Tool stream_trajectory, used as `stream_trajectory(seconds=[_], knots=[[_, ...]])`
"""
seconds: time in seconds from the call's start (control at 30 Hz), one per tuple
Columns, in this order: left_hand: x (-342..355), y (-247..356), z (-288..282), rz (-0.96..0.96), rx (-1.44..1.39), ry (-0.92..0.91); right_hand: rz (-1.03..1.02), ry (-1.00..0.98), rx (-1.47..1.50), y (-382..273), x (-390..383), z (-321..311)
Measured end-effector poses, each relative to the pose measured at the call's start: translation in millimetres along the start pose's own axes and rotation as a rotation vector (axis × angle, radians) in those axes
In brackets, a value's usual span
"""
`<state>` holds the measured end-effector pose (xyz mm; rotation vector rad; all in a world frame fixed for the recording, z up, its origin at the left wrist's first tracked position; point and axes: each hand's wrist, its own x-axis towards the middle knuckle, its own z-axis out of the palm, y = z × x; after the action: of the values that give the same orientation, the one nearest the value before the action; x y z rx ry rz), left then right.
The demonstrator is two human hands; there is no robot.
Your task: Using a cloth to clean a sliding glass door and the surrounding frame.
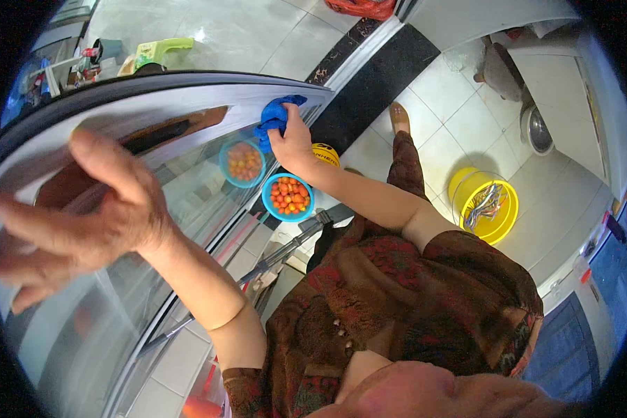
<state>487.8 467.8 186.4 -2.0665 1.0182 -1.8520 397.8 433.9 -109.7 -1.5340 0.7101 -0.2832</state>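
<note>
My right hand (292, 144) grips a crumpled blue cloth (273, 118) against the glass door (209, 181), near the far end of the pane. On the left, close to the camera, my left hand (104, 209) is raised with its fingers spread and nothing in it. It is slightly blurred at the fingertips; I cannot tell if it touches the door. Below my right forearm stands a light blue bowl (266, 198) filled with small red-orange tomatoes (289, 196). The glass mirrors the bowl beside it.
A yellow bucket (508, 216) with striped cloth-like stuff inside stands on the tiled floor to the right. Beside the bowl is a yellow round container (325, 155). A metal pot (538, 129) lies by the right wall. Beyond the door are a green stool (161, 52) and a red bag (362, 7).
</note>
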Motion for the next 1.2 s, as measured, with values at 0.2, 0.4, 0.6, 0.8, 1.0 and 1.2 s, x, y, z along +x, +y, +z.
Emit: stream_trajectory(seconds=[0.2, 0.4, 0.6, 0.8, 1.0, 1.2], knots=[[-4.2, -14.3, -13.9, 0.174, 0.074, -0.014, 0.252, -0.045, -0.047, 64.7, 28.7, 15.5], [-50.0, 80.4, -27.8, 0.025, -0.423, -0.44, 0.416, 0.038, -0.028, 172.1, 89.8, -0.6], [-90.4, 126.5, 3.9, 0.002, -0.646, -0.698, 0.271, 0.001, -0.125, 131.3, 104.6, -35.6], [-107.5, 138.5, 27.9, 0.149, -0.399, -0.605, -0.324, -0.152, 0.067, 21.2, 90.2, -63.3], [-107.6, 147.0, 34.1, 0.164, -0.381, -0.591, 0.104, -0.331, -0.239, 136.2, 140.9, -45.5], [-109.3, 140.4, 28.7, 0.152, -0.378, -0.597, -0.024, -0.368, -0.215, 86.2, 132.3, -37.9]])
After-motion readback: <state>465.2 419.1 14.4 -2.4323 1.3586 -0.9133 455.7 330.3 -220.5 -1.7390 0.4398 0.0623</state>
